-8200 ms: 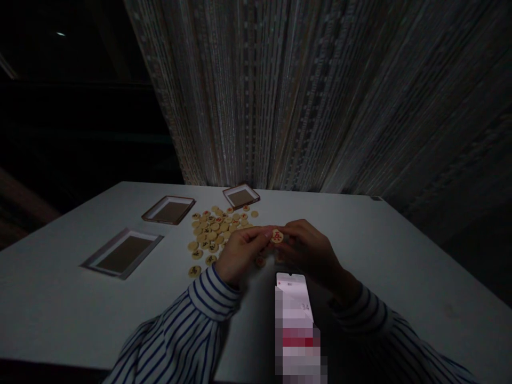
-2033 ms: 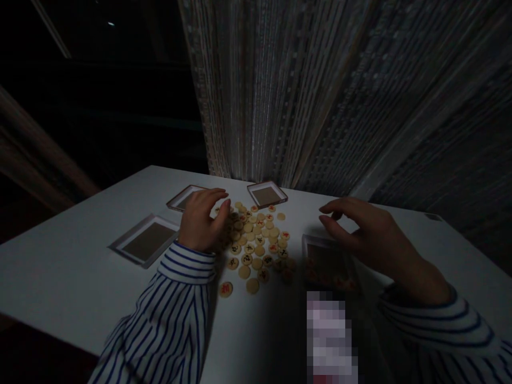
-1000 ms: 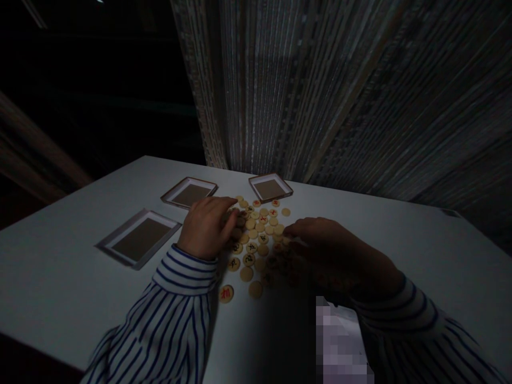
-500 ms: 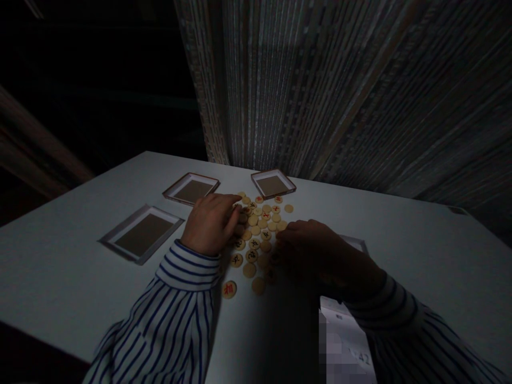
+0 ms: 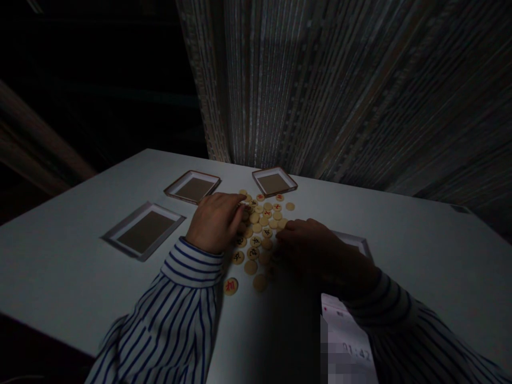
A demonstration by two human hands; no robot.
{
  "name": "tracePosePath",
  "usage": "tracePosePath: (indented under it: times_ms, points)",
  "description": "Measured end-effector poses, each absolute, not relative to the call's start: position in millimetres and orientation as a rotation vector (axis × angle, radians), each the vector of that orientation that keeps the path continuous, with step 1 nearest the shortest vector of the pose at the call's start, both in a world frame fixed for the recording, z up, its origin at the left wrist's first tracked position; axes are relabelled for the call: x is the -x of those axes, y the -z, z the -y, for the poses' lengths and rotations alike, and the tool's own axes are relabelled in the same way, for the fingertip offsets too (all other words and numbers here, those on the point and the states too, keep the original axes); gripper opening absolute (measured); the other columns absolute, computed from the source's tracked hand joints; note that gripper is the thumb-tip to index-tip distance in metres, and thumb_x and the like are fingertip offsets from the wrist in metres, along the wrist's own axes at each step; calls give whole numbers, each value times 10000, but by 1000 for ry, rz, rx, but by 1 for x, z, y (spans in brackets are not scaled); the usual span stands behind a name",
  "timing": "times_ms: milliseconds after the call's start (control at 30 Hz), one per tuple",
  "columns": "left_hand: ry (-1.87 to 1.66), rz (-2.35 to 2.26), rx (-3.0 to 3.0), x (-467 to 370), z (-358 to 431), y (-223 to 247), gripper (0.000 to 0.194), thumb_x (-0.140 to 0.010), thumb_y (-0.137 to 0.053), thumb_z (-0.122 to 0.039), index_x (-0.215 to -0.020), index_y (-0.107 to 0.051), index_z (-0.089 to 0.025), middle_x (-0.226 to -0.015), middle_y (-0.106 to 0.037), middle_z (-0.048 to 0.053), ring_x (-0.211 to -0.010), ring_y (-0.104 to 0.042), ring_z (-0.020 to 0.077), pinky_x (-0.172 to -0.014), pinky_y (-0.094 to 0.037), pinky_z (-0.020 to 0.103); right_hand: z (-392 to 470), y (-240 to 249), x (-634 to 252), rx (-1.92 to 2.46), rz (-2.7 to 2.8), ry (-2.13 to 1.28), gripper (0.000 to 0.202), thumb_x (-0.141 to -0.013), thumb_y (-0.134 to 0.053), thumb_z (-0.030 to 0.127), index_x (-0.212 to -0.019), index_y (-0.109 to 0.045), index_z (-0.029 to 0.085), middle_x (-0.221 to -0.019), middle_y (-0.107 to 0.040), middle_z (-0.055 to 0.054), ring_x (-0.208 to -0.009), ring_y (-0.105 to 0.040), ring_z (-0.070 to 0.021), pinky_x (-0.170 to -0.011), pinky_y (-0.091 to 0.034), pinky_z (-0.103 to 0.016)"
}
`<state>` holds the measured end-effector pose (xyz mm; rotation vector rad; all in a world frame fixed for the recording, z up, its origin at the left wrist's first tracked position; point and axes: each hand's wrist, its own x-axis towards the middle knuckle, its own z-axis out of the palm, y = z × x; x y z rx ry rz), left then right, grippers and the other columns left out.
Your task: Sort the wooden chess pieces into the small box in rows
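Left hand [image 5: 216, 221]: curled at 9 o'clock of pale-yellow round discs [image 5: 256, 228]
Right hand [image 5: 320, 250]: bent at 3 o'clock
Grips: cannot tell

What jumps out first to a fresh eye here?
Probably the pile of round pieces mid-table, some with red or black characters, with the left hand and right hand at its two sides. Next, the lit phone by the right wrist, bright in a dim room and partly pixelated. Then the shallow trays around the pile: two to its left, one behind, one partly hidden by the right arm.
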<state>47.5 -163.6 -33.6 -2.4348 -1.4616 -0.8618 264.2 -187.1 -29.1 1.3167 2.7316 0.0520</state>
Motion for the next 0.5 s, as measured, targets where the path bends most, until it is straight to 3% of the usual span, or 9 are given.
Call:
tracePosePath:
  times_ms: [500]
  points:
    - [869, 1444, 2457, -48, 164, 34, 318, -863, -393, -285, -1045, -613, -146, -969, -677, 104, -923, -599, 249, -801, -452, 403, 183, 41, -270, -1283, -2793, 29, 146, -824, -483, 229, -857, -611, 167, -865, -620, -64, -677, -554, -135, -567, -346, -250]
